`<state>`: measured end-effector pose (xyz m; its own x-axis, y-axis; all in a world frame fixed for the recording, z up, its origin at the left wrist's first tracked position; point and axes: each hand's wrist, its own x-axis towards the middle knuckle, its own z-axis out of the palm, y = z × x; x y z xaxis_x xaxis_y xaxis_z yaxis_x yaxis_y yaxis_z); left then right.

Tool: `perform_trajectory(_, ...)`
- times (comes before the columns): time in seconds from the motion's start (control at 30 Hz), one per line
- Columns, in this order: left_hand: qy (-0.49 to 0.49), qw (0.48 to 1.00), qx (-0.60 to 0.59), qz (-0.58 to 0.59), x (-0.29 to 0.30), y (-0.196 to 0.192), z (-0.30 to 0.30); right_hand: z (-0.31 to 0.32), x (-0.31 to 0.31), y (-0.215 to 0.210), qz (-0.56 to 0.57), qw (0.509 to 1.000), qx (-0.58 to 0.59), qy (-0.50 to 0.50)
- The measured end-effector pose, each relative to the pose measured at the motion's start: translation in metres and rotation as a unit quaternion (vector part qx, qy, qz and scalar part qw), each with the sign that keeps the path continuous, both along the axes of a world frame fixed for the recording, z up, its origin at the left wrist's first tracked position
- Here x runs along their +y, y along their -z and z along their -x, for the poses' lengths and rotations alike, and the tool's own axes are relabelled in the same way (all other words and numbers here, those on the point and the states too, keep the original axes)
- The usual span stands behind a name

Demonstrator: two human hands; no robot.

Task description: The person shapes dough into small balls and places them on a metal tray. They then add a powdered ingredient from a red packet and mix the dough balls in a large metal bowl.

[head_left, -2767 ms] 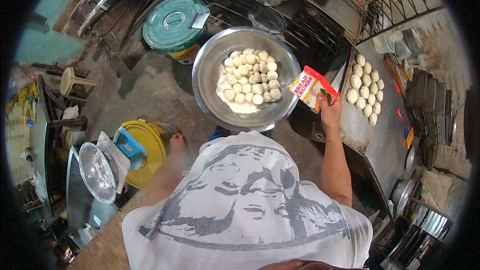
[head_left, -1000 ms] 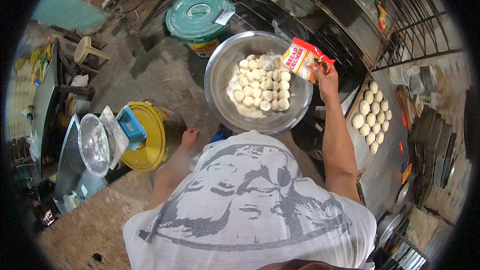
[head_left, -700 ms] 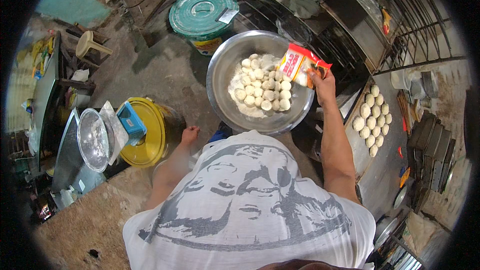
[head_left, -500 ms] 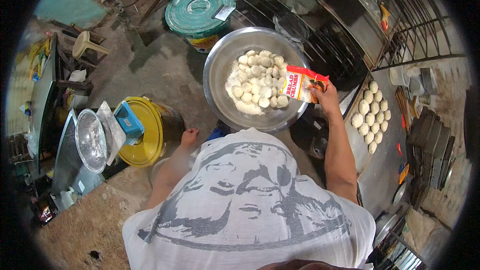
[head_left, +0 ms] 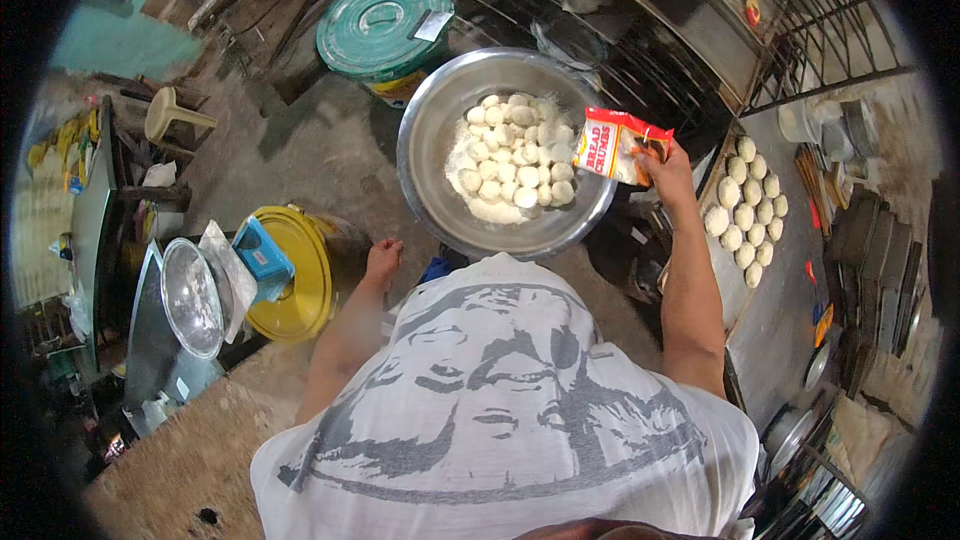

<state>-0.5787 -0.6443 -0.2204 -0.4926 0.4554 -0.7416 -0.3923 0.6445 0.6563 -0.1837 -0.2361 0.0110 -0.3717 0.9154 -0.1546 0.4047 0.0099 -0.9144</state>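
Observation:
My right hand (head_left: 672, 178) grips the right edge of a red and white plastic food packet (head_left: 612, 148). The packet overhangs the right rim of a wide steel basin (head_left: 440, 100). Many round pale dough balls (head_left: 510, 155) lie heaped in the basin, over a layer of pale crumbs (head_left: 490, 210). My left hand (head_left: 384, 258) hangs in the air left of the basin's lower rim, its fingers curled in and nothing visible in them.
On the right, a table (head_left: 765, 335) bears rows of more dough balls (head_left: 745, 205). A green lidded drum (head_left: 375, 25) stands beyond the basin. To the left are a yellow lidded drum (head_left: 300, 285) with a blue basket (head_left: 265, 258), a steel bowl (head_left: 192, 295) and a plastic stool (head_left: 172, 115).
The packet and my right hand have shifted a little to the right, toward the basin's rim. My left hand has risen slightly. The whole view has turned a bit.

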Motion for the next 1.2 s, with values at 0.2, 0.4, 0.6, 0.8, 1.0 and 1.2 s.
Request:
perform_trajectory(0.2, 0.096, 0.988, 0.082, 0.092, -0.038, 0.032, -0.002, -0.004, -0.005, 0.01, 0.038, 0.995, 0.077, 0.043)
perform_trajectory(0.4, 0.02, 0.998, 0.012, 0.06, -0.06, 0.031, -0.01, 0.053, 0.015, 0.025, 0.048, 0.983, 0.167, 0.053)
perform_trajectory(0.6, 0.001, 1.0, 0.009, 0.014, -0.03, -0.001, -0.006, 0.094, 0.016, 0.024, 0.002, 0.983, 0.174, 0.05)
perform_trajectory(0.8, -0.03, 0.998, 0.01, 0.061, -0.037, -0.012, -0.009, 0.119, 0.006, 0.02, -0.013, 0.986, 0.162, 0.039)
perform_trajectory(1.0, -0.032, 0.995, 0.011, 0.095, -0.068, 0.004, -0.006, 0.142, 0.004, 0.019, -0.007, 0.979, 0.189, 0.078)
perform_trajectory(1.2, -0.028, 0.997, -0.004, 0.069, -0.069, 0.02, 0.001, 0.114, -0.017, 0.024, 0.045, 0.992, 0.102, 0.05)
